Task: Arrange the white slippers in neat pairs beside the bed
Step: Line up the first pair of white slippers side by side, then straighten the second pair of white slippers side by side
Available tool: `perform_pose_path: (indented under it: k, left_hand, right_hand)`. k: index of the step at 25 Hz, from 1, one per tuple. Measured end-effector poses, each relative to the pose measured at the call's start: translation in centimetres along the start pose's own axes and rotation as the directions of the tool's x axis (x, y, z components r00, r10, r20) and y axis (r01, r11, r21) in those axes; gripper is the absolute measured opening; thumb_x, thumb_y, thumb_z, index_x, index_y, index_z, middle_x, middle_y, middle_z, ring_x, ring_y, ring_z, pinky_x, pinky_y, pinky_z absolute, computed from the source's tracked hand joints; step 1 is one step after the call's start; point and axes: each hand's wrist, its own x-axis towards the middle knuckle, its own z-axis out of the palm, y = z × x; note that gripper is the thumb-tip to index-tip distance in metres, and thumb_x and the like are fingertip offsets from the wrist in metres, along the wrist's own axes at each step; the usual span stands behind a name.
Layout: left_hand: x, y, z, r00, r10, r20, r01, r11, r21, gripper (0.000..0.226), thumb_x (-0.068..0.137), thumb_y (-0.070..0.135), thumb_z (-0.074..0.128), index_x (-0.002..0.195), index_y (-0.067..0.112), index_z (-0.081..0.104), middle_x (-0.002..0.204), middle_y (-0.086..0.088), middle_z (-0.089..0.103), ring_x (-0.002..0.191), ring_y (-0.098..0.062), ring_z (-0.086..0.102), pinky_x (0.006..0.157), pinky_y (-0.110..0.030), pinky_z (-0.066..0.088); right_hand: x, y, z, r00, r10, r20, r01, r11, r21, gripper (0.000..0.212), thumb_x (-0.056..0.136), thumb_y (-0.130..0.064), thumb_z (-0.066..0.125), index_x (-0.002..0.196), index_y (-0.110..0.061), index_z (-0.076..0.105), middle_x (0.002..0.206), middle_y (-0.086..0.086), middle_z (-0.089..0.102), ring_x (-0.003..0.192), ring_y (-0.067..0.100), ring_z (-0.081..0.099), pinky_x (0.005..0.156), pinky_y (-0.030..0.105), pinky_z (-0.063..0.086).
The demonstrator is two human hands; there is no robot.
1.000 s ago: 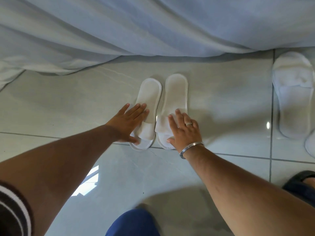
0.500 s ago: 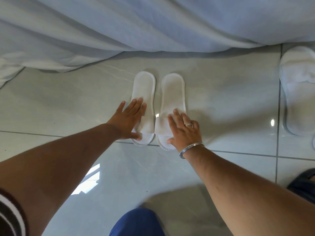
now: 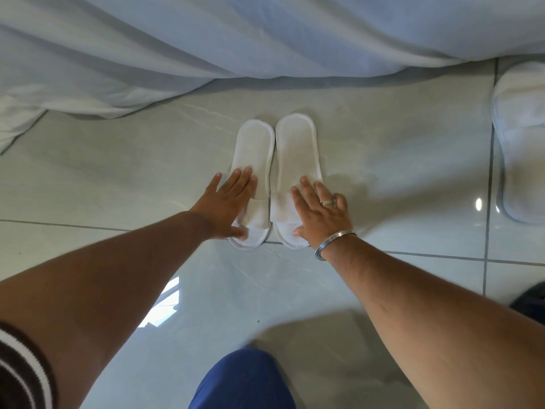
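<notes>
Two white slippers lie side by side on the tiled floor just below the hanging bed sheet [image 3: 236, 39], heels toward the bed. They are parallel and almost touching. My left hand [image 3: 227, 205] lies flat on the left slipper [image 3: 253, 149], fingers spread over its strap and thumb at the toe edge. My right hand [image 3: 320, 214], with a ring and a bangle, lies flat on the strap of the right slipper [image 3: 296, 143]. Neither hand is closed around its slipper. A third white slipper [image 3: 522, 143] lies at the right edge, partly cut off.
The white sheet drapes down to the floor along the top and far left. My blue-clad knee [image 3: 244, 382] is at the bottom centre. A dark object [image 3: 530, 302] shows at the right edge. Glossy pale tiles surround the pair.
The left slipper has turned from a slant to lie straight and close against the right one. Both hands stayed on the slippers. The slipper at the right has slid toward the frame edge.
</notes>
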Motion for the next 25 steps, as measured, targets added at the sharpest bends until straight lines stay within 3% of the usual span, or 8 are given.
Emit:
perform_pose_path:
  k: [14, 19, 22, 25]
  left_hand:
    - [0.3, 0.1, 0.1, 1.000, -0.010, 0.007, 0.010, 0.996, -0.085, 0.134, 0.072, 0.062, 0.073, 0.151, 0.018, -0.026, 0.161, -0.005, -0.028, 0.148, -0.022, -0.022, 0.120, -0.054, -0.006]
    - [-0.9, 0.9, -2.0, 0.995, -0.045, 0.091, 0.051, 0.996, -0.075, 0.137, 0.067, 0.075, 0.066, 0.150, 0.017, -0.026, 0.158, -0.004, -0.033, 0.147, -0.023, -0.025, 0.118, -0.055, -0.011]
    - [-0.8, 3.2, -6.1, 0.999, -0.033, 0.040, 0.036, 0.996, -0.084, 0.126, 0.074, 0.082, 0.049, 0.150, 0.016, -0.027, 0.155, -0.005, -0.036, 0.145, -0.024, -0.028, 0.119, -0.053, -0.012]
    - [5.2, 9.3, -12.4, 0.987, 0.052, -0.152, -0.062, 0.996, -0.061, 0.100, 0.089, 0.070, 0.035, 0.151, 0.018, -0.024, 0.161, -0.007, -0.027, 0.147, -0.025, -0.023, 0.121, -0.050, -0.007]
  right_hand:
    - [-0.5, -0.8, 1.2, 0.997, 0.071, -0.009, -0.072, 0.997, -0.026, 0.098, 0.056, -0.050, 0.078, 0.140, -0.016, 0.040, 0.150, 0.009, 0.036, 0.126, 0.032, 0.036, 0.083, 0.046, 0.042]
    - [-0.5, -0.1, -1.9, 0.995, -0.001, 0.096, 0.004, 0.999, -0.036, 0.089, 0.079, -0.055, 0.059, 0.149, -0.020, 0.016, 0.159, 0.007, 0.011, 0.136, 0.031, 0.026, 0.101, 0.051, 0.028]
    - [-1.6, 5.1, -6.3, 0.999, 0.017, -0.051, -0.018, 1.000, -0.011, 0.085, 0.074, -0.049, 0.067, 0.145, -0.020, 0.030, 0.153, 0.006, 0.031, 0.129, 0.030, 0.042, 0.096, 0.047, 0.034]
    - [-5.9, 17.6, -11.2, 0.992, 0.128, 0.015, -0.124, 0.980, -0.154, 0.077, 0.082, -0.046, 0.060, 0.147, -0.021, 0.025, 0.156, 0.005, 0.023, 0.137, 0.028, 0.032, 0.103, 0.046, 0.028]
